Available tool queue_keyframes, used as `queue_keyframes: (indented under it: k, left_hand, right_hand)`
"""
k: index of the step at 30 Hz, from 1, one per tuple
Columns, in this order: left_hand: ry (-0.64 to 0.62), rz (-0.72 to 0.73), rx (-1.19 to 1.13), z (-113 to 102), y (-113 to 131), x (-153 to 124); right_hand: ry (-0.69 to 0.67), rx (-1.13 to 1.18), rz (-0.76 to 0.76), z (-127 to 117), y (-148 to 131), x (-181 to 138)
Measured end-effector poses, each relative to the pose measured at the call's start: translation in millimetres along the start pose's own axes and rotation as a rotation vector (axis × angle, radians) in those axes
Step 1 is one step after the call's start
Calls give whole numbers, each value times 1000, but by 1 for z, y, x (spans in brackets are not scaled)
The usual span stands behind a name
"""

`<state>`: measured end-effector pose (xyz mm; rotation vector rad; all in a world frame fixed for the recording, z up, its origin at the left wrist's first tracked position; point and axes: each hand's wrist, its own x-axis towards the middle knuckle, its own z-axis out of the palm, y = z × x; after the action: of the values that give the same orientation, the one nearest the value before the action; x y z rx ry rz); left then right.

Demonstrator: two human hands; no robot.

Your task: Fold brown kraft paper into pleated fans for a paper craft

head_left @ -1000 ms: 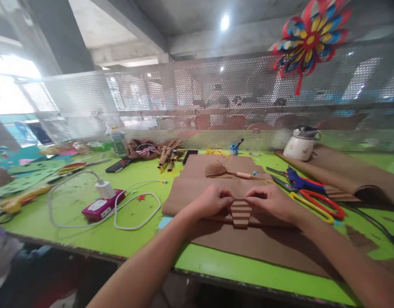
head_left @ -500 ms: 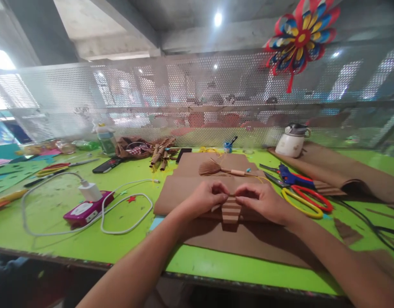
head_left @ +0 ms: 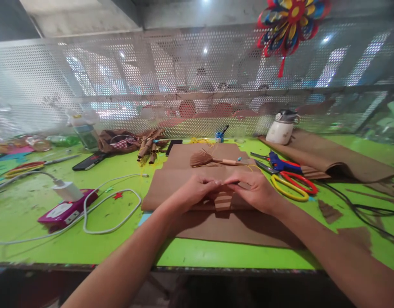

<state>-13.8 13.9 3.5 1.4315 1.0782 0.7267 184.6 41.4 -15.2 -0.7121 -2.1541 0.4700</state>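
Note:
Both my hands meet over a stack of brown paper sheets [head_left: 171, 184] on the green table [head_left: 210, 252]. My left hand [head_left: 192, 190] and my right hand [head_left: 253, 190] pinch the top of a small pleated strip of brown paper [head_left: 223, 201], fingertips nearly touching. The folded strip hangs down between them, its pleats showing as light and dark bands. A little behind my hands lies a small brown paper fan on a stick [head_left: 205, 159].
Yellow and red scissors [head_left: 291, 184] and a blue tool [head_left: 280, 164] lie to the right, near rolled brown paper [head_left: 332, 158] and a white kettle [head_left: 280, 127]. On the left sit a pink device [head_left: 64, 211] with white cable, a phone [head_left: 88, 161], paper rolls [head_left: 148, 147]. Mesh screen behind.
My fingertips have come closer together on the pleated strip, which looks shorter now. The view has shifted right and down.

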Motion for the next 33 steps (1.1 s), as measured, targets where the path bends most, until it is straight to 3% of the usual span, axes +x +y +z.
queue_keyframes:
  k: [6,11,16,24,33]
  left_hand:
    - [32,45,127,-3,1,2]
    - [72,85,161,-2,2,3]
    - [67,77,152,0,3,2]
    - [148,34,-4,-2,1,4]
    - [106,-40,-126,-1,-1,5]
  right_hand:
    - [-38,86,-17,-5,-7,2]
    - [-44,228,238,-10,-4,4]
    - [-49,183,387,-3,5,4]
    - [23,206,369,-6,1,4]
    - [80,590,539,-1,4,6]
